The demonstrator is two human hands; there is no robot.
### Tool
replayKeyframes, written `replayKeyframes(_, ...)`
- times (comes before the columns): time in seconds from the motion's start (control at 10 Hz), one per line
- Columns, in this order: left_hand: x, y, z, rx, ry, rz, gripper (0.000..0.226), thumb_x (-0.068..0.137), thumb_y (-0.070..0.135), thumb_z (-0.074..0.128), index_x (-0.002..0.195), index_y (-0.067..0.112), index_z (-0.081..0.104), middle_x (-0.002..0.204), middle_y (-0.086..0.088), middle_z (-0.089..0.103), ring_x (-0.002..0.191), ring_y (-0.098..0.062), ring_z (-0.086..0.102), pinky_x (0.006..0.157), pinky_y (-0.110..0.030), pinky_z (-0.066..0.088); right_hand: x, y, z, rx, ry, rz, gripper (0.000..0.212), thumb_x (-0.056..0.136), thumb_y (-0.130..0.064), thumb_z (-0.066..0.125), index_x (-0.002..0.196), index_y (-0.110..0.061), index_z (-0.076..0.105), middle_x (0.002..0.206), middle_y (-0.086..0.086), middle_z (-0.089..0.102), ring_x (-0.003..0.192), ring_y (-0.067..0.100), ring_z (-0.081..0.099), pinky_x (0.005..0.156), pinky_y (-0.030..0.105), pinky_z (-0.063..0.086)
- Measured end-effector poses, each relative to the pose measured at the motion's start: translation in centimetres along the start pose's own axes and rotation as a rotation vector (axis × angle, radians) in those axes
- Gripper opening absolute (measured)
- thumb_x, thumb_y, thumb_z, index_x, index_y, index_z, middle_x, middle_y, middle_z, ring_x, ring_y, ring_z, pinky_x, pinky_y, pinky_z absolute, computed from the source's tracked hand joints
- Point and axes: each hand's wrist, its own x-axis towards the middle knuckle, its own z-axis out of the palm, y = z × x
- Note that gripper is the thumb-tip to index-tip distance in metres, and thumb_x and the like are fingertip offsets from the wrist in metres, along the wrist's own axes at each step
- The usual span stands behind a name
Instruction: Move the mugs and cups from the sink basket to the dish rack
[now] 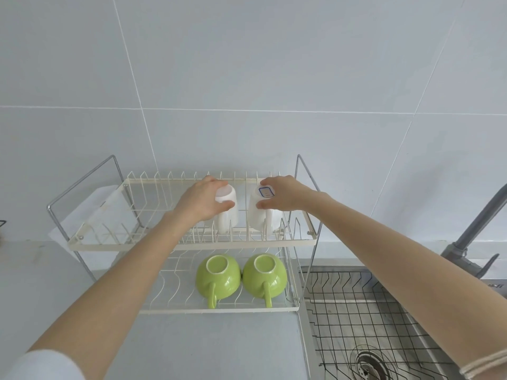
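Placing step — left hand and right hand each clamp an inverted white cup on the dish rack top tier, twelve o'clock of the green mugs — releasing comes next.

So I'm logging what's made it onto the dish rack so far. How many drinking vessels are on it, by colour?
Green mugs, upside down on the lower tier: 2, one left, one right.
White cups, upside down on the upper tier: 2, one under the left hand, one under the right hand.
Total: 4
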Motion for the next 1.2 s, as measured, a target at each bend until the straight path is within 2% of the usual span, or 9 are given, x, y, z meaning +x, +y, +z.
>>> replayKeyframes(0.2, 0.1, 2.0, 0.9, -0.001, -0.010, 0.038, 0.057, 0.082, 0.035, 0.061, 0.134, 0.019, 0.042, 0.136, -0.006, 0.044, 0.126, -0.026, 0.043, 0.100, -0.034, 0.036, -0.2, 0.5, -0.3, -0.063, -0.009, 0.043, 0.057, 0.085, -0.034, 0.060, 0.132, -0.007, 0.043, 0.131, 0.016, 0.050, 0.119, 0.033, 0.049, 0.095, 0.040, 0.045)
replayKeyframes(0.9, 0.1, 1.8, 1.5, 0.011, -0.016, 0.026, 0.058, 0.084, 0.036, 0.056, 0.136, 0.020, 0.037, 0.140, -0.003, 0.039, 0.128, -0.026, 0.040, 0.102, -0.040, 0.038, 0.1, 0.7, 0.4, -0.199, -0.003, 0.039, 0.052, 0.089, -0.033, 0.051, 0.134, -0.011, 0.040, 0.134, 0.013, 0.048, 0.127, 0.035, 0.038, 0.097, 0.041, 0.042)
replayKeyframes(1.1, 0.1, 2.3, 0.7, 0.090, -0.132, 0.020, 0.066, 0.086, 0.041, 0.051, 0.142, 0.018, 0.025, 0.151, -0.002, 0.028, 0.138, -0.023, 0.029, 0.109, -0.042, 0.032, -0.5, 0.4, 0.2, -0.290, -0.056, 0.033, 0.051, 0.092, -0.038, 0.045, 0.134, -0.011, 0.037, 0.139, 0.011, 0.043, 0.132, 0.034, 0.035, 0.098, 0.042, 0.039)
replayKeyframes(1.2, 0.0, 3.0, -0.4, 0.121, -0.118, 0.023, 0.067, 0.088, 0.041, 0.047, 0.143, 0.014, 0.019, 0.154, -0.005, 0.021, 0.141, -0.023, 0.023, 0.112, -0.041, 0.027, -1.5, 0.1, -1.0, -0.253, -0.011, 0.006, 0.055, 0.093, -0.036, 0.044, 0.140, -0.010, 0.031, 0.146, 0.009, 0.037, 0.134, 0.031, 0.035, 0.105, 0.042, 0.037)
